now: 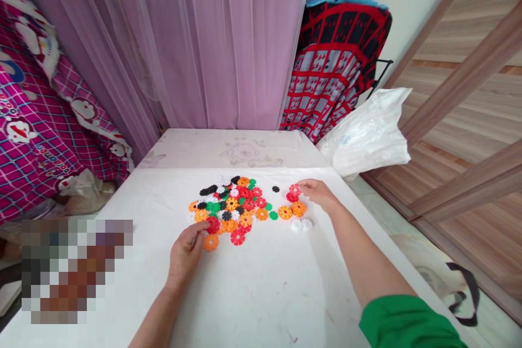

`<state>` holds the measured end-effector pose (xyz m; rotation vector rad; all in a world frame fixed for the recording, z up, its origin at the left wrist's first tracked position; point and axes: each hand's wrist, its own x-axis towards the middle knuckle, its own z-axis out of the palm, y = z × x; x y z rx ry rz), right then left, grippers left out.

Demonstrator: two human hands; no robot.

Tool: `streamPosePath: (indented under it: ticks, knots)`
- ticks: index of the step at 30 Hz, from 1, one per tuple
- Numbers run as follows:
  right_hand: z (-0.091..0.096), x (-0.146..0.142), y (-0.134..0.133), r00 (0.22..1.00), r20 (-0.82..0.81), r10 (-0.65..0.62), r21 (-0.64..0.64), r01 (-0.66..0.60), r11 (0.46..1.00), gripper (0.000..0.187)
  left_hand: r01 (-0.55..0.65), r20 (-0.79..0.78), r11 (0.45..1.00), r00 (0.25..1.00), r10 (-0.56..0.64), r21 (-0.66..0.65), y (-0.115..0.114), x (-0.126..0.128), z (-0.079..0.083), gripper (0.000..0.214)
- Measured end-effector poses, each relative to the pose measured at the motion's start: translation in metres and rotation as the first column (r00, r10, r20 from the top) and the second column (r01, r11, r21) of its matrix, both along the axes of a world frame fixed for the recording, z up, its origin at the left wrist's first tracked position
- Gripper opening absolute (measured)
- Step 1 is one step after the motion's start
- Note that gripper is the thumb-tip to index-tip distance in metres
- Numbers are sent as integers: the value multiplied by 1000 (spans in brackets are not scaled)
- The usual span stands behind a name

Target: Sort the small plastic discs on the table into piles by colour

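Note:
A heap of flower-shaped plastic discs point(232, 204) in red, orange, green, black and white lies on the white-covered table. At the heap's near left edge, my left hand point(188, 250) pinches a red disc point(213, 224), just above an orange disc point(211, 242). To the right, my right hand point(316, 193) has its fingers closed on a red disc point(294, 189), over a small group of red discs point(292, 197). Orange discs point(298, 209) and white discs point(301, 224) lie in separate small groups below it. One black disc point(276, 189) sits alone between heap and groups.
A white plastic bag point(369, 133) stands beyond the table's right edge. Purple curtains point(212, 43) hang behind, and a red-patterned cloth point(322, 65) drapes at back right. Wooden wardrobe doors point(468, 119) are at the right. A pink patterned cloth point(53, 109) hangs at the left.

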<state>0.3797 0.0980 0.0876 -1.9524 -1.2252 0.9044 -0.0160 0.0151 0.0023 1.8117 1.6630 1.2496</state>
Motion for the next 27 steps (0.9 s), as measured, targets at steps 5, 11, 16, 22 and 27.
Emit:
streamPosePath:
  ticks: [5, 11, 16, 22, 27]
  knots:
    - [-13, 6, 9, 999, -40, 13, -99, -17, 995, 19, -1, -8, 1000, 1000, 1, -12, 0, 0, 0, 31]
    - [-26, 8, 11, 999, -26, 36, -145, -40, 989, 18, -4, -13, 1000, 1000, 3, -28, -1, 0, 1, 32]
    - [-34, 12, 14, 994, 83, 68, -134, -57, 989, 11, -6, -1, 999, 1000, 6, -35, -2, 0, 5, 32]
    - [-38, 14, 16, 966, 232, 118, -128, -89, 988, 10, -4, 0, 999, 1000, 4, -34, -2, 0, 4, 31]
    - [-33, 10, 16, 932, 331, 150, -129, -113, 985, 11, 0, -4, 1000, 1000, 0, -31, -1, 1, 5, 30]
